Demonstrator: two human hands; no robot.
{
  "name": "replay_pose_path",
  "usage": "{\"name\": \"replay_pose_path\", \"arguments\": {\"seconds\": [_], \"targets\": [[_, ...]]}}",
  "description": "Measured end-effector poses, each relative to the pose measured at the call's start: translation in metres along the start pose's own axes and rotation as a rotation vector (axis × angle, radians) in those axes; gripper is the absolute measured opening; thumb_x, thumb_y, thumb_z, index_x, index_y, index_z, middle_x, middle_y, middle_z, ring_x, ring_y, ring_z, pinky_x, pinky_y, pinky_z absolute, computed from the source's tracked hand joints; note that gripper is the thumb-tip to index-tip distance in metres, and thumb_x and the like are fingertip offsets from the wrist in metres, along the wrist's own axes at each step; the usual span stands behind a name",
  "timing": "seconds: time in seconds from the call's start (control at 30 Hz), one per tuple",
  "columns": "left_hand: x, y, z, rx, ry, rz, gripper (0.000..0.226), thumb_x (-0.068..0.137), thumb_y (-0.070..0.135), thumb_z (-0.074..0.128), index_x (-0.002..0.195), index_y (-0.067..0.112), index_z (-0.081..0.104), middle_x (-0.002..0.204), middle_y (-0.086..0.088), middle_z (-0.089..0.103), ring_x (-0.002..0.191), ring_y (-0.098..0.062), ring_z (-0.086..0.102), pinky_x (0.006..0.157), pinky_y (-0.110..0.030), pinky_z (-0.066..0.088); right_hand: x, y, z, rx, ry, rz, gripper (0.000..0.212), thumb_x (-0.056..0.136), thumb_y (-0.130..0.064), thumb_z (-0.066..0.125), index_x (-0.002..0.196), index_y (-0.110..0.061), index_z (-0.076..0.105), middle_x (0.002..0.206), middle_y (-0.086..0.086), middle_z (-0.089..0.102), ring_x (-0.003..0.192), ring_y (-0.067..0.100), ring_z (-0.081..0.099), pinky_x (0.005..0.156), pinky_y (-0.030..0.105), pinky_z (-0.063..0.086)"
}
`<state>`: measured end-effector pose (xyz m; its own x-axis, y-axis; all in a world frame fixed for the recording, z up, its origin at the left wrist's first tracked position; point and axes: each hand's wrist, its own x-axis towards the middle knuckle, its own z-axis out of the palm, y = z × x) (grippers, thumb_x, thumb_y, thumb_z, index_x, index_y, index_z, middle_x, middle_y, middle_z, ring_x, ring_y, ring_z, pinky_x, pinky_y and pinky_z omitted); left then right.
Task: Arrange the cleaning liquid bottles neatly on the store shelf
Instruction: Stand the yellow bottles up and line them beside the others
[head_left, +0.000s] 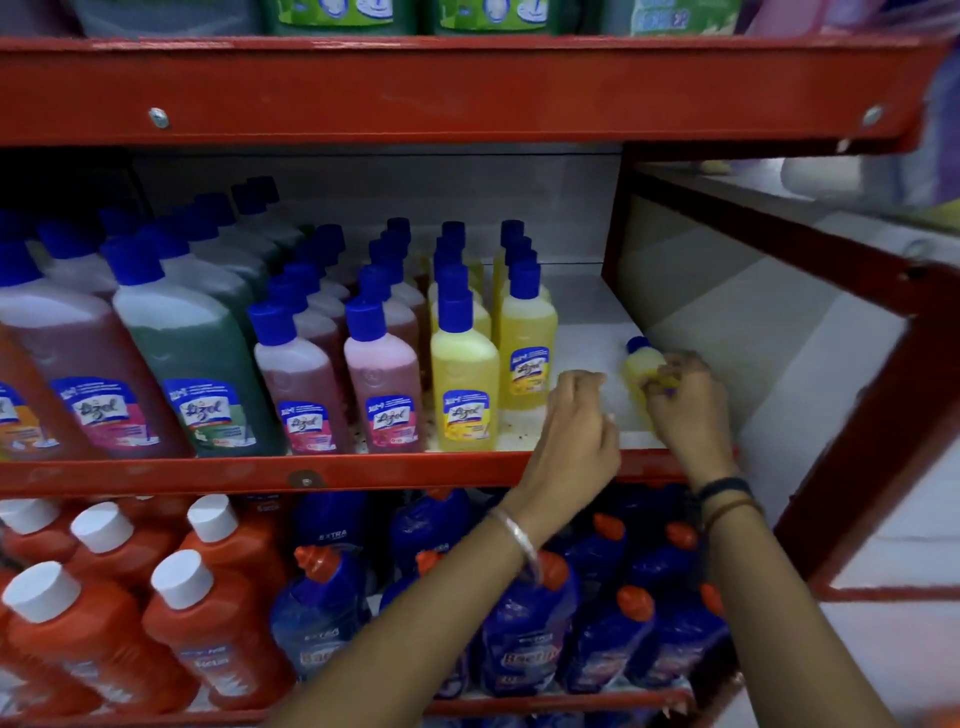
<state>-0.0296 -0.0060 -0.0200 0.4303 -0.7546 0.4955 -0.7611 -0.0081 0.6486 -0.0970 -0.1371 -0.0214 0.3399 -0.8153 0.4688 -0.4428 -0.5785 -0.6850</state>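
The right hand (683, 402) grips a small yellow bottle (643, 370) at the shelf's (363, 473) bare right end. The left hand (576, 415) hovers beside it, fingers loosely curled, seemingly holding nothing.

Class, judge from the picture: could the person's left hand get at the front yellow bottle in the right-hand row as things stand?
Probably yes: the left hand hovers empty just right of that yellow bottle, with only bare shelf between.

Both arms extended forward. Left hand (576, 431) loosely curled, empty. Right hand (685, 410) gripping small yellow bottle (641, 364).
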Motion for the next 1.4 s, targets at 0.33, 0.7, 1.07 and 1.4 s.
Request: {"name": "replay_pose_path", "arguments": {"seconds": [0.33, 0.7, 1.07, 1.4], "targets": [[0.063, 0.012, 0.057, -0.132, -0.162, -0.421, 0.050, 0.087, 0.018, 0.057, 0.123, -0.006, 0.033, 0.118, -0.031, 0.056, 0.110, -0.044, 0.054, 0.084, -0.042, 0.047, 0.023, 0.036, -0.011, 0.026, -0.133, 0.292, 0.035, 0.081, -0.030, 0.063, 0.071, 0.004, 0.061, 0.070, 0.019, 0.060, 0.071, 0.031, 0.059, 0.059, 0.030, 0.038], [0.020, -0.002, 0.018, -0.210, 0.092, -0.260, 0.077, 0.080, 0.001, 0.060, 0.143, 0.012, 0.017, 0.137, -0.013, 0.048, 0.122, -0.028, 0.051, 0.098, -0.045, 0.047, 0.004, 0.005, -0.015, 0.616, -0.387, 0.089, 0.039, 0.076, -0.003, 0.071, 0.112, 0.004, 0.059, 0.097, 0.014, 0.066, 0.061, -0.001, 0.066, 0.058, 0.014, 0.054], [-0.039, -0.023, -0.013, -0.014, 0.155, -0.171, 0.071, 0.091, 0.002, 0.044, 0.146, 0.012, -0.001, 0.154, -0.008, 0.006, 0.141, -0.013, 0.012, 0.108, -0.014, 0.013, -0.028, -0.030, 0.031, 0.635, -0.441, -0.044, 0.043, 0.074, -0.002, 0.072, 0.097, -0.028, 0.047, 0.106, -0.003, 0.058, 0.091, 0.017, 0.063, 0.076, 0.032, 0.053], [-0.041, -0.018, -0.014, -0.103, 0.198, -0.120, 0.051, 0.088, 0.000, 0.044, 0.136, 0.013, 0.031, 0.125, -0.003, 0.032, 0.120, -0.015, 0.039, 0.105, -0.027, 0.038, -0.033, -0.037, 0.030, 0.626, -0.507, -0.136, 0.030, 0.080, -0.048, 0.061, 0.107, -0.035, 0.058, 0.114, 0.001, 0.065, 0.104, 0.016, 0.065, 0.089, 0.035, 0.053]]}}
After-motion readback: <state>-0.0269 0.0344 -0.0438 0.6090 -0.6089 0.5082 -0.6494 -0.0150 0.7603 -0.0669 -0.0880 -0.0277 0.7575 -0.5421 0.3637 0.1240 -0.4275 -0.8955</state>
